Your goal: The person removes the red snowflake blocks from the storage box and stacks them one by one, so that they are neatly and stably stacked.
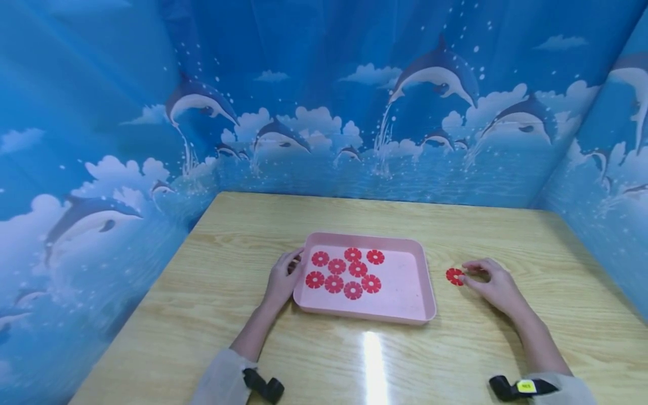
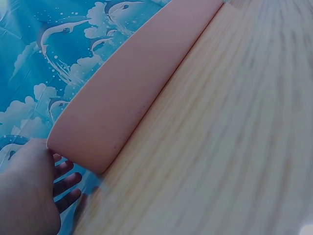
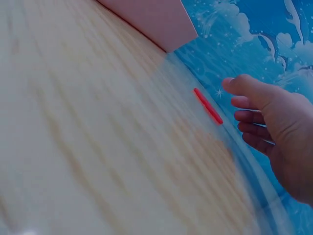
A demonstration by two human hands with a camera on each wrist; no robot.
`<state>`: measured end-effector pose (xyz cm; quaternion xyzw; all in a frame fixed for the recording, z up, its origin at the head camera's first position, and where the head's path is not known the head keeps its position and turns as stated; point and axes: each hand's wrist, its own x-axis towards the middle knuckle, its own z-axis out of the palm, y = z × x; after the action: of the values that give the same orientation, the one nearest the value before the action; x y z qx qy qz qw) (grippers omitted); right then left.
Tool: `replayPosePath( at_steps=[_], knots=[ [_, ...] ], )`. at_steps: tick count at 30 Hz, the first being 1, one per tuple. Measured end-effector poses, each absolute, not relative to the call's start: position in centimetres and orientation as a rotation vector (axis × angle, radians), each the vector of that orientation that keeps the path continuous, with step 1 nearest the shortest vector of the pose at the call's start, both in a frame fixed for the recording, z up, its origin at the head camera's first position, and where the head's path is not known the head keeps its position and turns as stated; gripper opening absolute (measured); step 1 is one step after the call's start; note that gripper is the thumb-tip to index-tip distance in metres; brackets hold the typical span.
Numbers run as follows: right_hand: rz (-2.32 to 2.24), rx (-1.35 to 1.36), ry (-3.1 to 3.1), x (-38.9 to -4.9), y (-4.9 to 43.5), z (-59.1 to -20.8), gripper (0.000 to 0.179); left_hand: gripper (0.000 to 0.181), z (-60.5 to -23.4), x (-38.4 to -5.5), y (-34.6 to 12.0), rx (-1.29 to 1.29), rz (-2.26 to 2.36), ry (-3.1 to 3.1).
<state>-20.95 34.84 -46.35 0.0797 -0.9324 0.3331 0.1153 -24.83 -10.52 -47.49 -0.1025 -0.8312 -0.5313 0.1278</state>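
Observation:
My left hand point(image 1: 280, 279) is at the left wall of a shallow pink tray point(image 1: 400, 287), its fingers and thumb right at the rim. In the left wrist view the thumb meets the tray's corner while the other fingers hang loosely apart. Several red notched discs point(image 1: 371, 283) with centre holes lie flat in the tray's left and middle part. To the right of the tray, one more red notched disc point(image 1: 454, 276) lies on the table. Around its right edge my right hand point(image 1: 495, 286) has thumb and forefinger spread; the right wrist view shows a gap between fingertips and disc point(image 3: 208, 106).
The tray and loose disc are on a light wood-grain table point(image 1: 228, 236). Behind and at both sides hangs a blue curtain point(image 1: 314, 67) printed with dolphins and clouds. Each wrist wears a small black camera, such as the left one point(image 1: 263, 386).

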Motion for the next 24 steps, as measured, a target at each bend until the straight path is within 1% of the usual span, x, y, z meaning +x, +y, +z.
replayPosePath(
  at_steps=[5, 11, 18, 24],
  knots=[
    [1.023, 0.236, -2.747, -20.9, 33.3, -44.8, 0.037, 0.034, -47.5, -24.7, -10.5, -0.289, -1.549, -2.422],
    [1.060, 0.352, -2.689, -21.4, 30.5, -43.0, 0.032, 0.034, -47.4, -24.7, -10.6, -0.280, -1.550, -2.423],
    [1.051, 0.472, -2.696, -22.8, 26.9, -41.9, 0.029, 0.033, -47.4, -24.8, -10.5, -0.302, -1.560, -2.397],
    [1.061, 0.540, -2.751, -24.4, 24.0, -41.4, 0.033, 0.033, -47.5, -24.8, -10.5, -0.309, -1.547, -2.403]
  ],
)
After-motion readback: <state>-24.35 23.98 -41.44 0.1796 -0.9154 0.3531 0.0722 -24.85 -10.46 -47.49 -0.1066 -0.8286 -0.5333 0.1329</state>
